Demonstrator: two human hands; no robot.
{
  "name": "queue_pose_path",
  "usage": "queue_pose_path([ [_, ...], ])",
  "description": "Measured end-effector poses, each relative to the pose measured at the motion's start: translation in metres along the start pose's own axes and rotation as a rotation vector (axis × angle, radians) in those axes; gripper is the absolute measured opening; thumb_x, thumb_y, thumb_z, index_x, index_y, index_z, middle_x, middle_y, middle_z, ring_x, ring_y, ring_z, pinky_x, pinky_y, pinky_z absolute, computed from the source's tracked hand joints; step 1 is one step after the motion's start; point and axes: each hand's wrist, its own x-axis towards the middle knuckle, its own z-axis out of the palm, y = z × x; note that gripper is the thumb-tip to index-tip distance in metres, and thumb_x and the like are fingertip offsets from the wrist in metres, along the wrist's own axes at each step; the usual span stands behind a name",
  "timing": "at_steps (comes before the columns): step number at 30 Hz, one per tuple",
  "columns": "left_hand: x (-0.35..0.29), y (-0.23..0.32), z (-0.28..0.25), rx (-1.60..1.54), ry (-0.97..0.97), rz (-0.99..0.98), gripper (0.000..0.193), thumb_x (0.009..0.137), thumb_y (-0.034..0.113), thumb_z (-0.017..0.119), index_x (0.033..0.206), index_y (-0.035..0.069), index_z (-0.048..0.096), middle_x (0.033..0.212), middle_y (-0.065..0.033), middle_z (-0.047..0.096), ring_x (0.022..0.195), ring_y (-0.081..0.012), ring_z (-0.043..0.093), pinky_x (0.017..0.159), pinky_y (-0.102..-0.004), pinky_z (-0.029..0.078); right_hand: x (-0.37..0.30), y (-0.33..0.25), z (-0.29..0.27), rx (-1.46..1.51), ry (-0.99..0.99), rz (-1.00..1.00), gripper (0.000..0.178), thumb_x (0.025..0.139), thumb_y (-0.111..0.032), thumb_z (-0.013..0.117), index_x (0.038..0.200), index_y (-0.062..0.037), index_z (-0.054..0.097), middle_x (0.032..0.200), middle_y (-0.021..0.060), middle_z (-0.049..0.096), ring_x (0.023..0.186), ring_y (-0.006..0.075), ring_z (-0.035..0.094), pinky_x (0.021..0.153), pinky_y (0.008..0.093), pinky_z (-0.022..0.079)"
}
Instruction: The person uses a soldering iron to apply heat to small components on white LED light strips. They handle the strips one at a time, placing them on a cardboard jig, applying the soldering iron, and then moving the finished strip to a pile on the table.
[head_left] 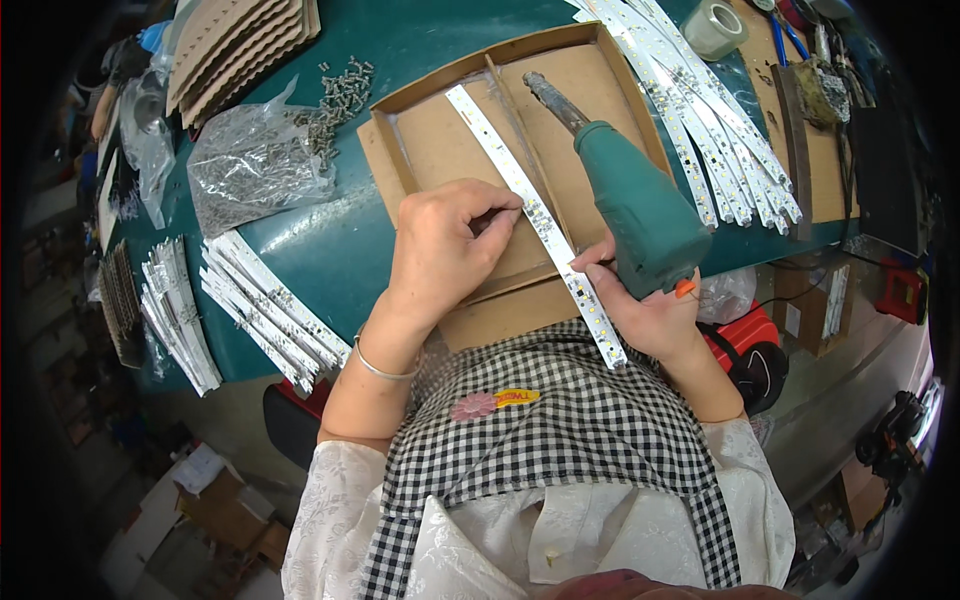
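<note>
A long white LED circuit strip point(560, 250) slants across a shallow cardboard tray point(440, 140), its near end over my apron. My right hand point(655, 318) pinches the strip's edge between thumb and fingers, right of its middle. A dark green hand tool point(642, 200) with a tapered metal tip and an orange part covers some of this hand. Whether my palm also grips the tool is hidden. My left hand point(440, 240) is closed, thumb and index finger pressed together against the strip's left edge near a cluster of small components. What lies between these fingertips is too small to make out.
More LED strips point(700, 120) fan out at the far right, and further bundles point(270, 310) lie at the left. A clear bag point(260, 165) of small metal parts sits beside a loose pile point(347, 92). Corrugated cardboard point(235, 50) and a tape roll point(714, 28) stand behind.
</note>
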Motion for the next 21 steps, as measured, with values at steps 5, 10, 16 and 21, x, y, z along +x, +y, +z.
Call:
queue_pose_path([
  [5,0.0015,-0.0021,-0.0004,0.005,-0.030,-0.013,0.012,0.078,-0.001,0.074,0.089,0.001,0.076,0.085,-0.0100,0.075,0.072,-0.0170,0.072,0.066,-0.0262,0.056,0.0005,-0.0006,-0.0003,0.004,-0.012,-0.022,0.024,0.086,0.013,0.064,0.108,0.0057,0.058,0.089,0.0103,0.070,0.084,0.0150,0.068,0.077,0.0288,0.056],
  [10,0.0004,-0.0018,0.0021,-0.017,-0.021,0.004,0.012,0.078,-0.001,0.073,0.090,0.000,0.076,0.085,-0.0101,0.075,0.072,-0.0170,0.072,0.066,-0.0261,0.056,-0.0013,0.0051,0.0004,0.038,-0.014,-0.030,0.027,0.086,0.015,0.063,0.111,0.0067,0.056,0.092,0.0117,0.069,0.087,0.0165,0.069,0.078,0.0294,0.058],
  [16,0.0027,-0.0001,-0.0009,-0.002,-0.079,-0.024,0.012,0.079,-0.001,0.073,0.091,0.000,0.076,0.086,-0.0105,0.075,0.072,-0.0168,0.072,0.066,-0.0260,0.056,-0.0016,0.0070,0.0019,0.047,-0.002,-0.022,0.026,0.087,0.016,0.062,0.111,0.0071,0.056,0.092,0.0125,0.068,0.088,0.0179,0.070,0.078,0.0300,0.058],
  [21,0.0022,0.0000,0.0011,-0.054,-0.056,-0.088,0.011,0.079,0.000,0.074,0.091,0.000,0.076,0.084,-0.0109,0.075,0.070,-0.0162,0.072,0.065,-0.0262,0.056,-0.0020,0.0072,0.0020,0.058,-0.008,-0.023,0.026,0.087,0.015,0.062,0.111,0.0067,0.056,0.092,0.0124,0.068,0.089,0.0183,0.070,0.079,0.0305,0.059],
])
